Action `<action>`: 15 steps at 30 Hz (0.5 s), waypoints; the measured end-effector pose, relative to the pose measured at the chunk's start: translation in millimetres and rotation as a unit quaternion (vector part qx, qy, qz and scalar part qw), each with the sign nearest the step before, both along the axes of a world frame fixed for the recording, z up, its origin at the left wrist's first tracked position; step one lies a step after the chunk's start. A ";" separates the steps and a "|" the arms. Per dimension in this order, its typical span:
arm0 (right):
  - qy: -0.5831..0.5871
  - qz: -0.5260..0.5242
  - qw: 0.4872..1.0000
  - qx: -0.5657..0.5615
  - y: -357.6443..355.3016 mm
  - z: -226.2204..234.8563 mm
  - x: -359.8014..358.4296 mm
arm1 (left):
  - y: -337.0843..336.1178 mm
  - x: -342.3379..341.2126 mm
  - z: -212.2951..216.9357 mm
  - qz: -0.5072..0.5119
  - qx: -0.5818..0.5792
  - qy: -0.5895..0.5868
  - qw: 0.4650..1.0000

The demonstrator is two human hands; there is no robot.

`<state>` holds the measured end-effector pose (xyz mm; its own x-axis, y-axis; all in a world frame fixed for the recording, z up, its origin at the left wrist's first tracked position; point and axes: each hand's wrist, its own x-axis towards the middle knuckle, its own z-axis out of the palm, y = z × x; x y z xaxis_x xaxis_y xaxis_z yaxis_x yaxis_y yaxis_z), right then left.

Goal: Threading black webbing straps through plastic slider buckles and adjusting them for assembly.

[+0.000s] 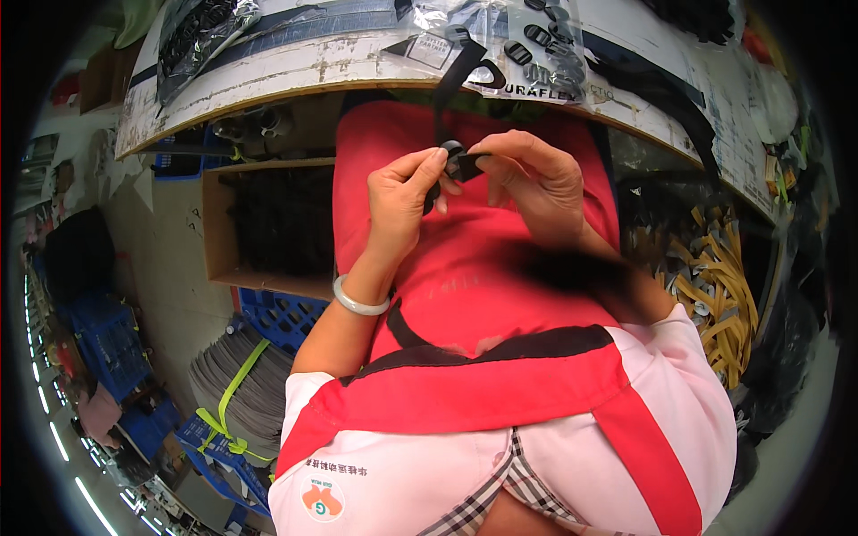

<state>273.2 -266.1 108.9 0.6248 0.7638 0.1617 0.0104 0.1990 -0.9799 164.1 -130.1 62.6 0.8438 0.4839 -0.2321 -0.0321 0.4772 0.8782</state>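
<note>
Buckle (453,154), small and dark, over the red apron (483,259), just short of the worktop (232,89). Pinched there between thumb and fingers of the left hand (398,189); beside it, black webbing (474,167) gripped between thumb and forefinger of the right hand (541,179). Beyond, on the worktop, dark buckles (517,52) in a clear bag (500,27); at right, yellow straps (718,304) in a heap.

Toward twelve o'clock, the strap (452,82) is black and the buckle (452,147) dark; the central apron (474,237) is red, trimmed black; at eight, the bangle (357,307) is white, the stack (223,371) grey; at three, strips (728,313) are mustard-yellow; at six, the collar (473,513) is black-and-white check.
</note>
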 end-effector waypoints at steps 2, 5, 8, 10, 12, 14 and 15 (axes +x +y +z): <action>0.058 0.002 0.990 -0.130 -0.5 5.2 1.0 | -2.0 -0.4 2.7 0.007 0.013 0.001 1.000; 0.102 0.020 0.976 -0.193 -1.4 -7.1 4.5 | -5.6 -2.6 3.9 0.021 0.062 0.024 0.998; 0.109 0.037 0.970 -0.215 0.2 -13.0 8.3 | -12.5 -2.4 5.1 0.036 0.092 0.016 0.995; 0.111 0.040 0.970 -0.215 2.8 -15.0 10.4 | -12.6 -1.6 0.6 0.038 0.148 -0.024 0.988; 0.200 0.029 0.967 -0.153 4.3 -18.2 13.1 | -8.1 -0.7 -1.2 0.028 0.158 -0.024 0.987; 0.312 0.054 0.933 -0.173 2.5 -23.7 20.0 | -1.3 -4.7 1.2 0.016 0.167 -0.030 0.985; 0.337 0.113 0.912 -0.205 -1.1 -26.3 24.8 | -1.6 -8.1 2.6 -0.012 0.182 -0.001 0.983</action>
